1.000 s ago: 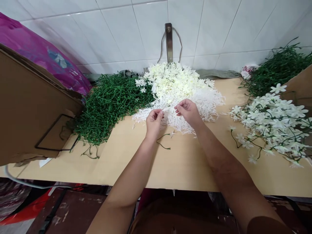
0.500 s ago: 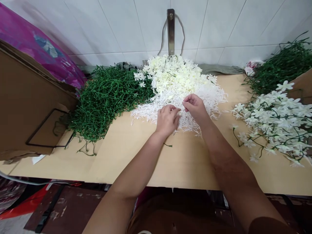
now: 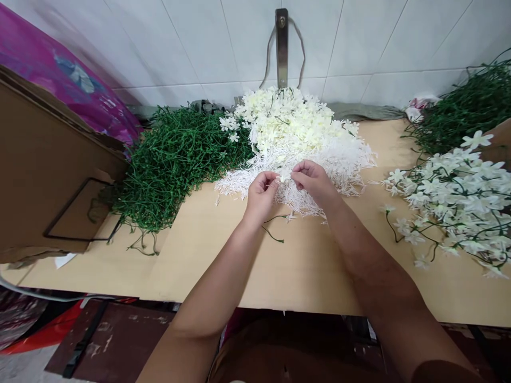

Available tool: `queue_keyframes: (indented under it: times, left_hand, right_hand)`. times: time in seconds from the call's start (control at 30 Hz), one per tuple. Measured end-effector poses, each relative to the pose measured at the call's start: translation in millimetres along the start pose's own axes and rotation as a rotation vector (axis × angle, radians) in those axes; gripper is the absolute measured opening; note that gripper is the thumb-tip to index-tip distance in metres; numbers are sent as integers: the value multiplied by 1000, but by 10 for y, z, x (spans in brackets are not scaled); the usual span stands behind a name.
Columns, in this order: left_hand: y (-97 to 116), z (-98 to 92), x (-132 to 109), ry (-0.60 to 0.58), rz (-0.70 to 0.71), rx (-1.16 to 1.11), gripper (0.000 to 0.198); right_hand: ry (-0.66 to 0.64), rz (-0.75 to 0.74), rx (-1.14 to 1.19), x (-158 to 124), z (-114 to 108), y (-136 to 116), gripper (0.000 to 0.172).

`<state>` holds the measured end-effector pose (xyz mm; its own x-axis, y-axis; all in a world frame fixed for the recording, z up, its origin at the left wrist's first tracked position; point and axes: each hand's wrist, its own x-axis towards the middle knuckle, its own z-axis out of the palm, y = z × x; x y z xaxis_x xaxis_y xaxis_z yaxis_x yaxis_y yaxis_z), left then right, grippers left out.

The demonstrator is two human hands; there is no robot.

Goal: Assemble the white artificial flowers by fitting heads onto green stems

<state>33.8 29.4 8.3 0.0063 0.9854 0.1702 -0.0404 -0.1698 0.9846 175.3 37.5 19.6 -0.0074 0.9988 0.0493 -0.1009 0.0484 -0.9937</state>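
My left hand (image 3: 261, 194) and my right hand (image 3: 313, 181) meet over the near edge of a heap of white stamen pieces (image 3: 343, 159). Both pinch a small cream flower (image 3: 284, 177) between their fingertips. A thin green stem (image 3: 273, 226) hangs down from my left hand onto the table, with a small white blossom on it. Behind the stamens lies a mound of cream petals (image 3: 287, 119). The fingers of both hands are curled closed.
A pile of green stems (image 3: 175, 159) lies at the left, another (image 3: 471, 106) at the back right. Finished white flower sprays (image 3: 455, 197) lie at the right. A cardboard box (image 3: 43, 175) stands on the left of the wooden table (image 3: 303, 271). A white tiled wall is behind.
My left hand reached right into the white pile, then drew back. Now both hands pinch a small flower together, and the green stem shows under my left hand again.
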Motion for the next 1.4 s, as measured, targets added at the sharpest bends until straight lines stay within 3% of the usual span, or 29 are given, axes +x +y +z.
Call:
queue_keyframes:
  times: [0.2, 0.43, 0.63, 0.8, 0.97, 1.13, 1.4]
  left_hand:
    - [110, -27, -85, -78, -159, -227, 15]
    - [49, -29, -20, -3, -95, -89, 9]
    - [48, -28, -25, -69, -100, -83, 8]
    - [24, -84, -15, -121, -66, -48, 11]
    - [-48, -168, 52, -9, 37, 107, 4]
    - [-137, -291, 174, 130, 19, 136, 9]
    - [-109, -324, 197, 133, -19, 124, 10]
  right_hand:
    - [-96, 51, 61, -60, 128, -36, 12]
    - [-189, 47, -19, -66, 81, -19, 15]
    - [-206, 27, -261, -68, 16, -65, 13]
    - [-193, -43, -330, -86, 34, -102, 10]
    - [-153, -78, -374, -87, 38, -105, 12]
    - [-112, -103, -304, -54, 22, -61, 11]
    - [-143, -63, -196, -19, 40, 8, 14]
